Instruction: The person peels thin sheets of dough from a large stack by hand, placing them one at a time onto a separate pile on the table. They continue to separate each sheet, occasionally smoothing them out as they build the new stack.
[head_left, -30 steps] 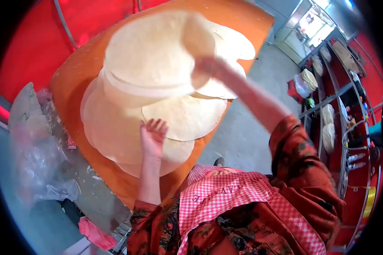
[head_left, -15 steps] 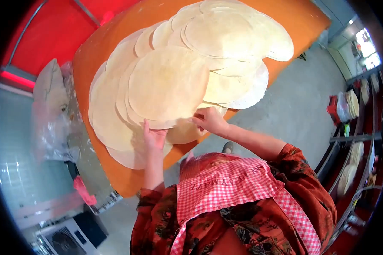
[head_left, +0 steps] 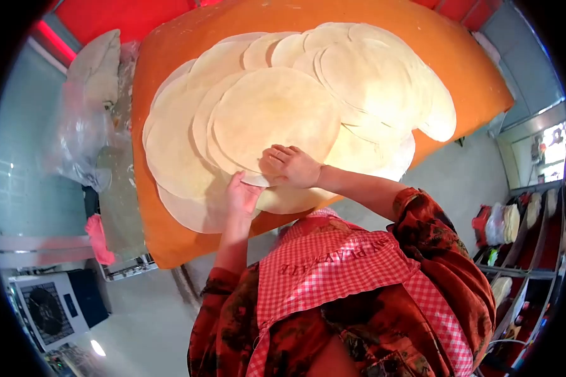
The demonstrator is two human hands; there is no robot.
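Observation:
Large, thin, round flatbreads lie in overlapping piles. My left hand is at the near edge of the front pile, its thumb against the rim and its other fingers partly hidden, pinching a flatbread edge. Just to its right, my right hand rests palm down on the top flatbread near the same edge, fingers stretched out. More flatbreads are layered behind and to the right.
An orange-covered table carries the piles. Clear plastic bags and a pink cloth are at the left. Shelves with stacked rounds stand at the right. A boxy appliance with a round grille sits lower left.
My right hand has gone from pinching near the flatbread's edge to lying flat on top of it. My left hand stays at the edge. The view has shifted.

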